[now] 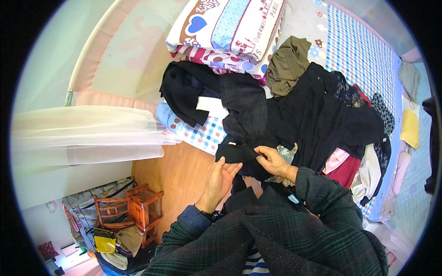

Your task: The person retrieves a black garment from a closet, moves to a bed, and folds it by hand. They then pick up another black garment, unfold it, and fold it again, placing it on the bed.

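Note:
A black garment (pixel 244 107), seemingly trousers, lies across the bed with its waistband-like edge (pixel 238 153) towards me. A small white label (pixel 232 143) shows just above that edge. My right hand (pixel 274 162) pinches the edge's right end between thumb and fingers. At the left end, my left hand (pixel 221 177) is turned palm up with its fingers spread, its thumb tip against the cloth. Part of the garment's far end is folded back over a white cloth (pixel 212 106). More black clothing (pixel 304 114) is heaped beside it on the right.
Folded patterned quilts (pixel 221 31) are stacked at the far side, with an olive-brown garment (pixel 288 65) against them. Dark red cloth (pixel 343 172) and a pale garment (pixel 367 172) lie right. A sheer curtain (pixel 93 134) hangs left; a wooden chair (pixel 138 207) stands on the floor below.

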The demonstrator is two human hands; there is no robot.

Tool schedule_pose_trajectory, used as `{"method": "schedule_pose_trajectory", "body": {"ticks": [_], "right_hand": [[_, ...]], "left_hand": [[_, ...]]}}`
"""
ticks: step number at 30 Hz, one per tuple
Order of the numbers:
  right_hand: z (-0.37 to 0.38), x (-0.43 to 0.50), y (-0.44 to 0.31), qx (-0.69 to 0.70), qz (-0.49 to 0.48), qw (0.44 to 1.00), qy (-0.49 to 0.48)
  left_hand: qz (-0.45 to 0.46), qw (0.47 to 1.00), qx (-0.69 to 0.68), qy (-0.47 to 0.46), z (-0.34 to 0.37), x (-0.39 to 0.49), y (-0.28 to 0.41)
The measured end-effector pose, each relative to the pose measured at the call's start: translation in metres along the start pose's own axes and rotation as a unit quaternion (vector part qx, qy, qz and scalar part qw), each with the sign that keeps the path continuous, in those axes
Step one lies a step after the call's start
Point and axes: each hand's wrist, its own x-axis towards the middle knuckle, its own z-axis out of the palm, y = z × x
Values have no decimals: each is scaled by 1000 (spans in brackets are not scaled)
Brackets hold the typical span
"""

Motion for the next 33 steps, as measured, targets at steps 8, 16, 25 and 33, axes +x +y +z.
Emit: {"method": "schedule_pose_trajectory", "body": {"ticks": [8, 16, 25, 33], "right_hand": [[-92, 94, 57, -293, 80, 919, 251], [-79, 316, 136, -142, 98, 905, 388], [-31, 237, 106, -48, 99, 958, 263], [-52, 327, 100, -143, 170, 873, 434]], "left_hand": [[-16, 996, 90, -12, -56, -2, 17], [-88, 988, 49, 118, -119, -10, 23], [-69, 991, 118, 3, -124, 30, 75], [-121, 975, 187, 0, -144, 28, 85]]}}
